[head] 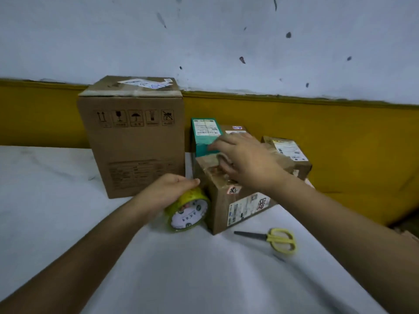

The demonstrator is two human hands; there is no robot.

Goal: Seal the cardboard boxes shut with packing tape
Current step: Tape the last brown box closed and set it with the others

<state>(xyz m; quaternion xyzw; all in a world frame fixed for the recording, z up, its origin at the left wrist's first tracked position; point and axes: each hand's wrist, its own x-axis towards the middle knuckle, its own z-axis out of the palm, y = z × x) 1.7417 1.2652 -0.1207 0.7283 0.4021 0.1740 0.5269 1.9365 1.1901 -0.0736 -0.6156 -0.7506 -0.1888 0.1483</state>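
Left hand around tape roll

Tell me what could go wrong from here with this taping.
The left hand grips the tape roll low beside the small box; pulled askew, the strip may wrinkle or miss the seam.
The right hand presses the top alone, so the box could slide.
The scissors lie apart from both hands, delaying the cut.

- The right hand hides most of the small box top; its fingers are blurred.
- The tape roll hides most left hand fingers.
- Print on the tall box is illegible.
- 2 forearms are cut off at the frame edges.
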